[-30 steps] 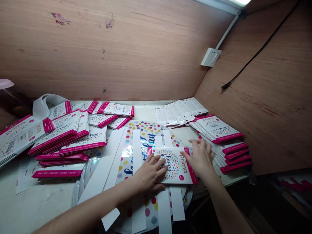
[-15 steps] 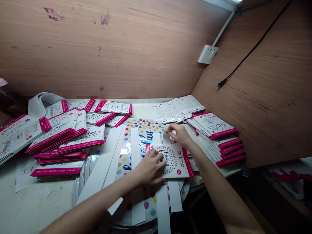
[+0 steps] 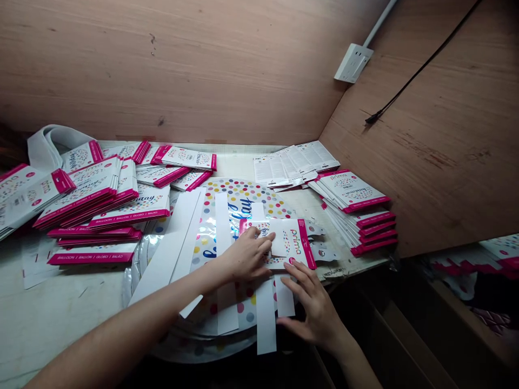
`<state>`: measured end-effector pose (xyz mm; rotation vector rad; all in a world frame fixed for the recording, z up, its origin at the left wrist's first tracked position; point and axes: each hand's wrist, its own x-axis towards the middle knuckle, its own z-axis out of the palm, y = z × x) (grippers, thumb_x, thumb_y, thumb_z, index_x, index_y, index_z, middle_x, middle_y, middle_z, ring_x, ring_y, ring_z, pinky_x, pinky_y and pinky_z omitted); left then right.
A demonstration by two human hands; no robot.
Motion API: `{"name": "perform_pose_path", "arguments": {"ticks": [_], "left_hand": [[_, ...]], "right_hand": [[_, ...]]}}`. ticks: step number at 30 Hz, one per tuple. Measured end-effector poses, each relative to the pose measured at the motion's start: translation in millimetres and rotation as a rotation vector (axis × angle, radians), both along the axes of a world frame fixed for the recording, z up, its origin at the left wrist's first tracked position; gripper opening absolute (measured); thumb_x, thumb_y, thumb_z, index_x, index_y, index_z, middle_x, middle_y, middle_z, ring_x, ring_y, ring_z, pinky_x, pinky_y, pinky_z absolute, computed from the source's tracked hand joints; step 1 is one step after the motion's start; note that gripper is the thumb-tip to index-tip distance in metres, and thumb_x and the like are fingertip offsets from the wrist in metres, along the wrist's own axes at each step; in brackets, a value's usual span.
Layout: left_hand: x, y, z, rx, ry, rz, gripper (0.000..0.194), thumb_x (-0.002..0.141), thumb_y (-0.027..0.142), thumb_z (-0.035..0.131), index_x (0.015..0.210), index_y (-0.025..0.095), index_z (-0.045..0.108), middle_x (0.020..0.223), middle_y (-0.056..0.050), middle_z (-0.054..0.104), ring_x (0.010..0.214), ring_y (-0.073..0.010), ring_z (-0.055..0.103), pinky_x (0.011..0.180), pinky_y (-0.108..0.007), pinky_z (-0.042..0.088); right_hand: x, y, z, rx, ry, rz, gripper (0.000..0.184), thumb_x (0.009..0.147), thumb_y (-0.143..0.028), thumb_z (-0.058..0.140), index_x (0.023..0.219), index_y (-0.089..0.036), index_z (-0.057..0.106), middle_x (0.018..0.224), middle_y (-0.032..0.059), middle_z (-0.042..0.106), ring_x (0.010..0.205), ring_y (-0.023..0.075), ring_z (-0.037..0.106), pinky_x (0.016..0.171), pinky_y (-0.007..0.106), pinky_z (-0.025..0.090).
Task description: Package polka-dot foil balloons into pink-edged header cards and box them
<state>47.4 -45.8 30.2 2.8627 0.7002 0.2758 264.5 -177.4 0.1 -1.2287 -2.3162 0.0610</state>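
A white balloon packet [image 3: 298, 232] with pink ends, printed "prima", lies on a flat foil balloon [image 3: 243, 186] with coloured dots. My left hand [image 3: 247, 254] rests on the packet's left half, fingers extended and pressing down. Folded over the packet's front is the end of a white paper strip [image 3: 285, 296], whose other end sticks out at the near side. My right hand [image 3: 312, 308] is open at the packet's near edge, fingers spread beside that strip; the fingertips are close to the packet. Another white strip [image 3: 266, 324] hangs out under my left hand.
Several packet stacks [image 3: 133, 210] with pink edges crowd the left. More packets [image 3: 352, 194] are piled at the right, by backside-up cards [image 3: 292, 165]. Long white strips [image 3: 170, 243] lie across the balloon. Wooden panels [image 3: 182, 70] rise behind and right, with a socket [image 3: 353, 63].
My right hand has come from the packet's far edge down to its near edge and opened. The strip's end now lies over the packet. My left hand stays on the packet.
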Motion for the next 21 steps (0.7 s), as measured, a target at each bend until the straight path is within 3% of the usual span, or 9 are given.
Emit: {"name": "perform_pose_path", "arguments": {"ticks": [1,3,6,9,12,15,17,21], "left_hand": [[-0.1,-0.3,-1.3,-0.01,-0.014,0.025,0.054,0.081,0.051,0.064,0.118,0.013,0.052,0.13,-0.014,0.059,0.101,-0.0346,0.051,0.092,-0.048,0.04],[-0.4,0.0,-3.3,-0.023,-0.04,0.051,0.068,0.079,0.053,0.066,0.13,0.013,0.045,0.128,-0.014,0.061,0.104,-0.0354,0.05,0.092,-0.047,0.04],[-0.8,2.8,-4.4,-0.009,-0.028,-0.002,0.065,0.081,0.056,0.063,0.129,0.016,0.047,0.139,-0.012,0.054,0.104,-0.0327,0.052,0.095,-0.046,0.039],[-1.3,5.6,-3.7,0.02,0.007,-0.062,0.06,0.084,0.057,0.06,0.126,0.015,0.052,0.144,-0.013,0.05,0.103,-0.0308,0.055,0.098,-0.046,0.038],[-2.5,4.6,-4.1,0.012,0.016,-0.027,0.064,0.083,0.057,0.063,0.131,0.017,0.05,0.147,-0.011,0.048,0.109,-0.0344,0.052,0.097,-0.05,0.039],[-4.3,2.1,-6.4,-0.026,0.013,0.043,0.064,0.079,0.06,0.066,0.131,0.025,0.052,0.153,-0.006,0.041,0.119,-0.0428,0.045,0.096,-0.06,0.038],[-5.1,2.4,-8.8,-0.067,-0.005,0.052,0.061,0.077,0.06,0.068,0.126,0.025,0.056,0.154,-0.006,0.039,0.129,-0.0471,0.038,0.099,-0.068,0.033],[-5.0,8.4,-13.9,-0.134,-0.1,-0.03,0.054,0.078,0.056,0.069,0.119,0.022,0.058,0.15,-0.01,0.045,0.143,-0.0435,0.023,0.112,-0.073,0.01]], "right_hand": [[2.2,-9.7,1.5,-0.002,-0.048,0.002,0.053,0.085,-0.038,0.068,0.131,-0.014,0.055,0.145,0.0201,0.046,0.136,0.0388,0.038,0.1,0.059,0.049],[3.9,-23.6,4.0,0.084,-0.086,0.01,0.038,0.088,-0.023,0.063,0.125,-0.014,0.059,0.139,0.0194,0.053,0.132,0.0372,0.044,0.098,0.057,0.051],[-0.2,-22.5,13.9,0.191,0.009,0.09,0.031,0.087,-0.001,0.053,0.115,-0.013,0.063,0.113,0.0138,0.069,0.114,0.0276,0.058,0.096,0.048,0.053],[-6.2,8.2,33.3,0.132,0.122,0.084,0.023,0.089,-0.002,0.054,0.104,-0.015,0.065,0.099,0.0099,0.069,0.1,0.0236,0.059,0.088,0.042,0.054],[-6.2,55.6,44.2,0.001,0.223,0.035,0.013,0.093,-0.012,0.055,0.091,-0.02,0.066,0.089,0.0069,0.065,0.09,0.0215,0.057,0.079,0.038,0.051],[0.0,93.0,35.7,-0.223,0.349,0.02,0.014,0.094,-0.024,0.057,0.082,-0.021,0.065,0.082,0.0039,0.063,0.082,0.0198,0.056,0.076,0.036,0.048],[4.6,103.9,25.0,-0.34,0.431,0.007,0.017,0.093,-0.028,0.058,0.079,-0.021,0.063,0.079,0.0028,0.062,0.079,0.019,0.056,0.075,0.035,0.046],[8.5,102.9,12.4,-0.388,0.528,-0.036,0.018,0.093,-0.032,0.059,0.079,-0.021,0.062,0.079,0.0023,0.061,0.077,0.0184,0.054,0.073,0.033,0.043]]}}
